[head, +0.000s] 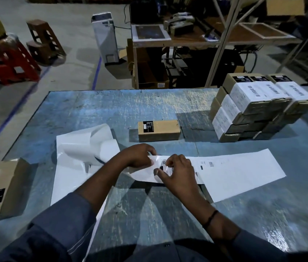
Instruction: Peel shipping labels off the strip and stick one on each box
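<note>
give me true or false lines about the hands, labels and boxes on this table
1. The left hand and right hand are both on the label strip. True.
2. The lone box behind the hands bears a white label. False: only a small black sticker.
3. The stacked boxes at far right carry white labels. True.
4. The box at the left edge sits on the stack. False: it lies alone on the table.

The room is dim. A worn blue counter (111, 110) fills the foreground, its top scratched pale. Beyond its far edge a grey concrete floor (70, 59) is crossed by blue tape lines (96, 72). Past the far left corner stand a red stool (15, 63) and brown stools (43, 38). A white tower unit (106, 36) stands beside a wooden rack (187, 42) with pale metal posts (223, 35).
</note>
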Demonstrator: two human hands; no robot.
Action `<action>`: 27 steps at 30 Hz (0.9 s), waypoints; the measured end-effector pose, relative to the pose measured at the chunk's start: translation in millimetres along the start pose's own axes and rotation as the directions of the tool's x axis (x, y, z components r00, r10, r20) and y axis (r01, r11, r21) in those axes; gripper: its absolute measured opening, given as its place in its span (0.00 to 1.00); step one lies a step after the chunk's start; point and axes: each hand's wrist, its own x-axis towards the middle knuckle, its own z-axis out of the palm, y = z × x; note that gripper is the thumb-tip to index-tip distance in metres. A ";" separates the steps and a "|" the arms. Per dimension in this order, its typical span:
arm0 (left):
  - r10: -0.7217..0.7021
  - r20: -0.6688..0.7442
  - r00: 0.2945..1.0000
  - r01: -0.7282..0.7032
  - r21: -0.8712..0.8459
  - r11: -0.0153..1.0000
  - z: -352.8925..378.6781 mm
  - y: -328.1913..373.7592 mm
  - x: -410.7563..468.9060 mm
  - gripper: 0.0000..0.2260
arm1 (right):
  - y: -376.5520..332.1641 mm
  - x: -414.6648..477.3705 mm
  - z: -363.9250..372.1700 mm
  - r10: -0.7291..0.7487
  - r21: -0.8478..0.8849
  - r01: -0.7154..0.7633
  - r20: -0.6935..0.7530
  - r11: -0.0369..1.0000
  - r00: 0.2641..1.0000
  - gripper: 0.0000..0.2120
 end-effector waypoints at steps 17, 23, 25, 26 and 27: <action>-0.144 0.221 0.965 0.041 0.416 0.908 2.4 -5.6 -3.6 0.23 | 7.6 -19.6 14.4 -0.026 -0.211 0.048 0.110 0.976 0.994 0.26; 0.014 0.298 0.955 -0.046 0.103 0.994 -4.1 -21.6 2.3 0.10 | 2.1 -12.4 9.5 0.041 -0.046 -0.035 0.140 0.998 0.989 0.26; 0.050 0.269 0.962 -0.037 -0.051 0.998 -3.5 -24.2 -1.9 0.11 | 0.0 -8.8 5.0 0.061 0.021 -0.065 0.140 0.998 0.988 0.26; 0.058 0.256 0.965 -0.032 -0.107 0.994 -2.8 -25.6 -4.0 0.11 | -0.6 -7.1 3.6 0.064 0.050 -0.071 0.142 0.996 0.988 0.24; 0.063 0.251 0.966 -0.024 -0.156 0.987 -2.0 -26.3 -5.8 0.11 | -1.4 -5.7 2.1 0.060 0.082 -0.073 0.147 0.994 0.987 0.22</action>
